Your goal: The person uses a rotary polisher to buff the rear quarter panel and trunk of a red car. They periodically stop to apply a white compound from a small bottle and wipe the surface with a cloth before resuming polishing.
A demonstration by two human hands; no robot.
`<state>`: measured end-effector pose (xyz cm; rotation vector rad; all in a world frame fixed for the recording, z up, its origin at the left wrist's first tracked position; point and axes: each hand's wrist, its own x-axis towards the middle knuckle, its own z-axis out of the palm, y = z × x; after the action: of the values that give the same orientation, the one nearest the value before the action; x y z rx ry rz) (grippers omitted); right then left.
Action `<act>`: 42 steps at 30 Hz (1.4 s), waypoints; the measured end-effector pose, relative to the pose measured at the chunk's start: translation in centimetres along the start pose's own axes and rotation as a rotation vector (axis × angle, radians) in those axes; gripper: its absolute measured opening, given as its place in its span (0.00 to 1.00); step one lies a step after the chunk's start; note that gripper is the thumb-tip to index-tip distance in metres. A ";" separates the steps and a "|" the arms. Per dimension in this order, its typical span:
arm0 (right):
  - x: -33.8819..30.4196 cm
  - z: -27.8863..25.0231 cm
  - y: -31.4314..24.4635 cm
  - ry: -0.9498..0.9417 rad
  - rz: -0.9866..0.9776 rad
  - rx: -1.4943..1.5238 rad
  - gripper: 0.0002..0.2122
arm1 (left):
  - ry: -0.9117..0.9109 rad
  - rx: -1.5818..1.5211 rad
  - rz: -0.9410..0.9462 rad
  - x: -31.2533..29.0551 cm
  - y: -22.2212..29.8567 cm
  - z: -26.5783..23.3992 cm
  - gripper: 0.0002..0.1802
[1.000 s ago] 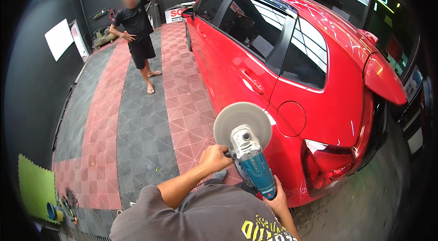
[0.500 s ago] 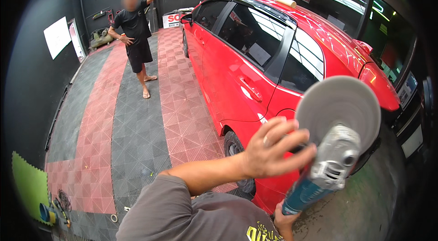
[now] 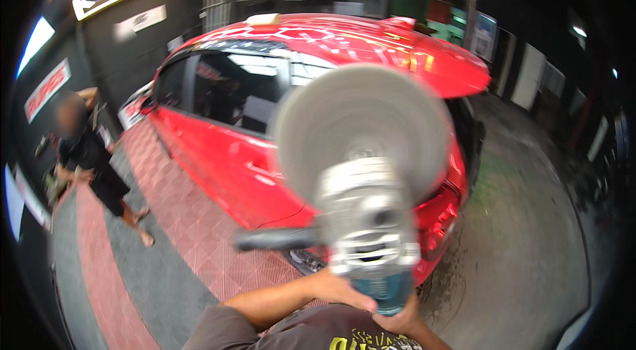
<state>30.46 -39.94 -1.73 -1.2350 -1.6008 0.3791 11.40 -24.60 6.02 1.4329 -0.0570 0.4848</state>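
Note:
I hold a car polisher (image 3: 368, 237) upright in front of me, its round grey pad (image 3: 364, 118) at the top. The body is teal with a silver metal head, and a black side handle (image 3: 275, 239) sticks out to the left. My left hand (image 3: 341, 289) grips the teal body from the left, its fingers mostly hidden behind it. Lower down, my right hand (image 3: 403, 318) is closed round the same body from the right. The pad looks smeared, and I cannot tell whether it spins. Behind the polisher stands a glossy red car (image 3: 225, 151), partly hidden by the pad.
A pale roll or block (image 3: 263, 19) lies on the car's roof. At the left a person (image 3: 93, 158) in dark clothes stands on the red and grey tiled floor (image 3: 169, 177). Bare concrete (image 3: 523, 217) stretches to the right of the car. Dark walls and windows enclose the room.
My view has turned to the right, and the polisher is now more central and upright. My left hand has moved from beside the pad down to the teal body. The right hand keeps its grip.

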 end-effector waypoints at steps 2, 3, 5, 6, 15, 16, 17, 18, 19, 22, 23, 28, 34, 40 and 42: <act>2.8 0.2 -3.2 -0.194 0.217 0.091 0.49 | -0.023 -0.066 0.271 0.1 0.9 -1.4 0.65; 4.8 0.2 -4.8 -0.287 0.261 0.105 0.50 | 0.088 -0.164 0.276 -0.8 1.6 -1.1 0.67; 7.5 0.9 -7.0 -0.371 0.231 0.139 0.50 | 0.197 -0.314 0.340 -1.7 4.1 -1.2 0.65; 8.4 1.7 -7.4 -0.374 0.148 0.171 0.51 | 0.179 -0.304 0.404 -1.8 4.2 -2.8 0.68; 17.9 8.8 -9.7 -0.491 -0.091 0.178 0.48 | 0.357 -0.218 0.722 -4.8 9.7 -11.2 0.70; 18.4 9.3 -9.9 -0.482 -0.094 0.192 0.48 | 0.345 -0.217 0.732 -5.0 9.9 -11.9 0.71; 18.8 9.8 -10.0 -0.471 -0.097 0.207 0.48 | 0.333 -0.216 0.742 -5.1 10.1 -12.7 0.71; 19.1 10.2 -10.1 -0.460 -0.099 0.221 0.48 | 0.320 -0.216 0.751 -5.1 10.1 -13.2 0.71; 19.4 10.6 -10.2 -0.436 -0.114 0.223 0.48 | 0.314 -0.213 0.747 -5.1 10.2 -13.7 0.71; 19.9 11.5 -10.1 -0.378 -0.139 0.203 0.48 | 0.287 -0.216 0.717 -5.0 10.4 -14.8 0.71; 19.7 11.8 -9.9 -0.369 -0.137 0.181 0.48 | 0.275 -0.223 0.696 -5.0 10.5 -15.0 0.71; 19.4 11.2 -9.2 -0.314 -0.096 0.167 0.48 | 0.214 -0.247 0.637 -3.2 9.9 -15.9 0.71; 20.0 4.9 -7.1 -0.205 -0.262 -0.071 0.50 | 0.137 -0.256 0.765 1.2 11.1 -14.9 0.71; 16.6 -9.7 -1.2 0.043 -0.016 -0.279 0.43 | 0.161 -0.078 0.911 1.9 16.6 -15.8 0.68; 16.1 -14.5 0.6 0.184 0.114 -0.233 0.41 | 0.216 0.000 0.932 1.1 17.9 -16.0 0.68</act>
<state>44.10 -30.70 12.31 -1.4978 -1.4494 0.1464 2.08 -7.91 20.58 1.2843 -0.5650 1.3940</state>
